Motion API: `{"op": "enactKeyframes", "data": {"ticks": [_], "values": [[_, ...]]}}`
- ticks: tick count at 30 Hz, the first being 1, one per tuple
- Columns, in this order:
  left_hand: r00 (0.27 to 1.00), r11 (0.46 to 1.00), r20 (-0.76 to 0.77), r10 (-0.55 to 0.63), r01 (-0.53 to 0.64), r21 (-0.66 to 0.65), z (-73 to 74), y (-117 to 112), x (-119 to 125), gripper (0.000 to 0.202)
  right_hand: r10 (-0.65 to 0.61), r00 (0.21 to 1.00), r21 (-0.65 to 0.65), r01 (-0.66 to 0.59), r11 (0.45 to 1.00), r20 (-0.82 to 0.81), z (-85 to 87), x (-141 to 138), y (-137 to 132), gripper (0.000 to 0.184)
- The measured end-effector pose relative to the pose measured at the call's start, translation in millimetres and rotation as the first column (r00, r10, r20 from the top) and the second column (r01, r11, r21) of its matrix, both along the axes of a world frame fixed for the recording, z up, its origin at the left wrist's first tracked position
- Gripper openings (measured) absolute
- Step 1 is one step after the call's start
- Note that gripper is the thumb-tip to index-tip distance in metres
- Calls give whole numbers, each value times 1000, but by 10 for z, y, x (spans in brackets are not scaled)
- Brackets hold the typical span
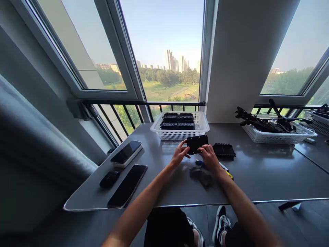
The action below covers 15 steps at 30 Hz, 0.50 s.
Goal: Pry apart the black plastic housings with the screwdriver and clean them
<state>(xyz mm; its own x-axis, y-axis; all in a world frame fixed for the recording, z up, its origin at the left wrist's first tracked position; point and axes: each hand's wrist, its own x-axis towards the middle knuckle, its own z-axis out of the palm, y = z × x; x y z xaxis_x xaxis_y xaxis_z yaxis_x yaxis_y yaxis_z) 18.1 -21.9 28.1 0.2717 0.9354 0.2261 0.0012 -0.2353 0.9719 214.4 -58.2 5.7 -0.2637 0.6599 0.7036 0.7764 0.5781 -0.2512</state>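
Observation:
A flat black rectangular plastic part (197, 143) is tilted up above the table between my two hands. My left hand (181, 152) grips its left edge, thumb in front. At its lower right corner, the fingers of my right hand (208, 155) are closed on it. A similar black part with toothed edges (224, 151) lies on the table just right of my right hand. Beneath my hands are a dark crumpled piece (202, 176), a blue-handled tool (199, 163) and a yellow-ended tool (228, 175), partly hidden by my right hand and forearm.
Behind my hands stands a white basket (180, 136) with several black toothed parts. Another white basket (272, 138) at right holds black pieces and cables. A boxed phone (126, 152), a black mouse (109, 179) and a larger phone (128, 187) lie on the table's (164, 192) left side.

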Motion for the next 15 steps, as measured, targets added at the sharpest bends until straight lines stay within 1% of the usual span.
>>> {"op": "enactKeyframes", "data": {"ticks": [2, 4, 6, 8, 9, 11, 13, 15], "values": [[995, 996, 94, -40, 47, -71, -104, -22, -13, 78, 8, 1000, -20, -7, 1000, 8, -5, -19, -4, 23], [989, 993, 142, -39, 55, -106, -166, -28, -39, 73, 9, 1000, -35, -9, 999, 7, 4, -59, -27, 24], [987, 994, 160, 5, 13, -109, -189, -9, -73, 64, 3, 1000, -34, -3, 999, -8, 25, -107, -73, 27], [983, 993, 161, 85, -69, -100, -187, 28, -112, 58, -36, 998, -30, 35, 999, -45, 54, -145, -139, 34], [978, 989, 162, 129, -114, -96, -183, 48, -132, 56, -64, 997, -53, 61, 997, -47, 68, -156, -176, 37], [965, 978, 172, 198, -183, -98, -174, 83, -169, 55, -98, 995, -161, 98, 982, 10, 91, -158, -243, 36], [956, 971, 179, 234, -219, -100, -169, 106, -199, 53, -80, 990, -288, 109, 951, 113, 101, -141, -289, 26], [953, 967, 172, 250, -236, -96, -167, 114, -219, 52, -56, 982, -357, 117, 927, 178, 98, -114, -307, 18]]}}
